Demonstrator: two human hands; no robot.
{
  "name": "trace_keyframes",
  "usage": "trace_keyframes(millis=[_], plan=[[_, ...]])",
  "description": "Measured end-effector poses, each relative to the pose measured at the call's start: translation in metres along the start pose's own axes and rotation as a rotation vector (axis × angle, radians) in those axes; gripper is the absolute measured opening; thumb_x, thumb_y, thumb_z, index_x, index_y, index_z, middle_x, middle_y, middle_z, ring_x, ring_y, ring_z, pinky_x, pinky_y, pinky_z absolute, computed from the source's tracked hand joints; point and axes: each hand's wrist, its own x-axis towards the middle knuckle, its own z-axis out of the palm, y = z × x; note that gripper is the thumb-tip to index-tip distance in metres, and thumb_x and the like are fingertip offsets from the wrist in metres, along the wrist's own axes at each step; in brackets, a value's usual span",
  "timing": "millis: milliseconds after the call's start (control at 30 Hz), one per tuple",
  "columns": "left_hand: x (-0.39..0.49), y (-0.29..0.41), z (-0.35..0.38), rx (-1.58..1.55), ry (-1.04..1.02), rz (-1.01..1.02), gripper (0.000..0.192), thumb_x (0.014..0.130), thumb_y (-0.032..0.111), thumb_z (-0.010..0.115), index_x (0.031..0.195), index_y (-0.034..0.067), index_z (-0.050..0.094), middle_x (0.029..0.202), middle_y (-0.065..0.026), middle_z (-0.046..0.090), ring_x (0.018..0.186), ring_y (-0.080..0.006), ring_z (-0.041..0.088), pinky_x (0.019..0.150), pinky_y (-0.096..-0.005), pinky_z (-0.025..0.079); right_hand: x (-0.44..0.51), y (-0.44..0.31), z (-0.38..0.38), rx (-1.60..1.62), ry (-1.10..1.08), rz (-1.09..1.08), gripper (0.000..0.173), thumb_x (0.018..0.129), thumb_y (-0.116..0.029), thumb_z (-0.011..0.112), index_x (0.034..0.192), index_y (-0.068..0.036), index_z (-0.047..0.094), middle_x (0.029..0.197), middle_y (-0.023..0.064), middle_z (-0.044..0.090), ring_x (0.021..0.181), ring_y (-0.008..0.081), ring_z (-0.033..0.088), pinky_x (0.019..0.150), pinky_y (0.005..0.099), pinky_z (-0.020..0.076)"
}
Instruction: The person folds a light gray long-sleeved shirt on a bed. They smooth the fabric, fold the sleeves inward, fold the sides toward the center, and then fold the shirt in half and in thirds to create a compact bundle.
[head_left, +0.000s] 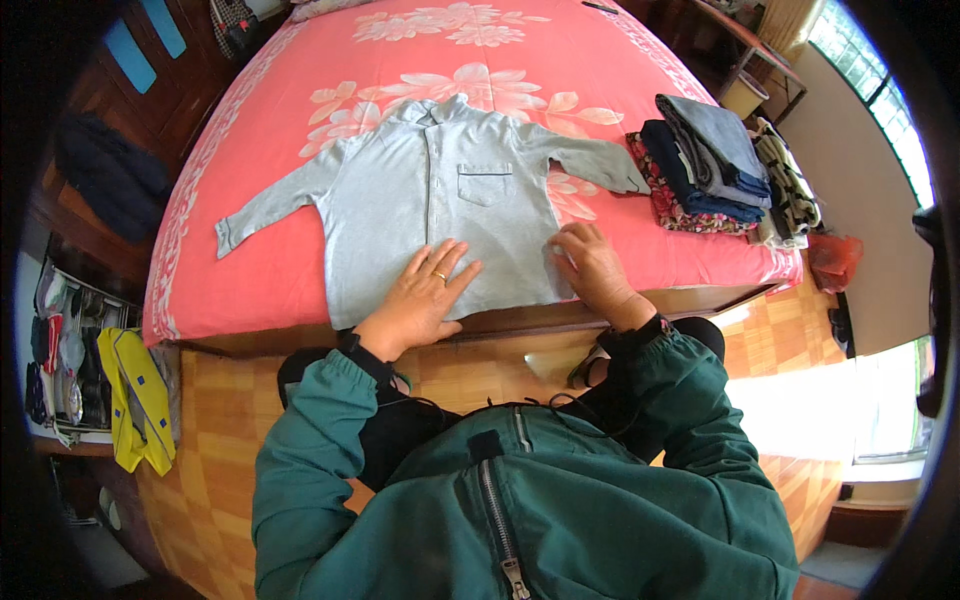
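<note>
A light grey long-sleeved collared shirt (382, 195) lies spread front side up on a pink bed sheet with white flowers (277, 300). Its collar points away from me and both sleeves reach outward. A chest pocket with dark piping shows on its right half. My left hand (420, 296), with a ring on one finger, rests flat with fingers apart on the shirt's lower front, near the hem. My right hand (592, 270) is at the shirt's right side edge near the hem, its fingers curled; whether they pinch the cloth cannot be told.
Folded clothes (705, 165), including denim, are stacked at the bed's right corner, touching or close to the right sleeve's cuff. A red plastic bag (834, 262) is beyond them. Yellow cloth (139, 405) hangs by a shelf at left. The bed's wooden edge (517, 319) runs before my knees.
</note>
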Motion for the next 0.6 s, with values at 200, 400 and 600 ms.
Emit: trace_keyframes(millis=[200, 400, 600], plan=[[-0.009, -0.004, -0.009, -0.004, 0.085, 0.044, 0.058, 0.071, 0.006, 0.078, 0.125, 0.008, 0.058, 0.143, -0.0168, 0.045, 0.136, -0.0360, 0.041, 0.111, -0.0451, 0.037, 0.001, -0.017, 0.004, -0.108, -0.289, 0.031, 0.021, 0.086, -0.017, 0.066, 0.105, -0.011, 0.066, 0.111, 0.0111, 0.059, 0.109, 0.0341, 0.054, 0.089, 0.0438, 0.0496], [-0.013, -0.003, -0.017, -0.099, 0.142, 0.010, 0.045, 0.069, 0.003, 0.075, 0.112, 0.007, 0.063, 0.133, -0.0163, 0.053, 0.126, -0.0361, 0.050, 0.102, -0.0429, 0.045, 0.012, -0.043, 0.018, -0.148, -0.166, -0.305, 0.055, 0.077, -0.023, 0.075, 0.128, -0.012, 0.056, 0.141, 0.0126, 0.047, 0.134, 0.0357, 0.041, 0.109, 0.0471, 0.0376], [-0.025, -0.003, -0.012, -0.112, 0.105, 0.008, 0.029, 0.073, 0.007, 0.073, 0.101, 0.005, 0.065, 0.125, -0.0126, 0.057, 0.121, -0.0335, 0.053, 0.099, -0.0416, 0.047, 0.006, -0.057, 0.033, -0.129, -0.258, -0.354, 0.058, 0.077, -0.020, 0.073, 0.131, -0.010, 0.055, 0.141, 0.0149, 0.047, 0.132, 0.0342, 0.045, 0.107, 0.0449, 0.0398]])
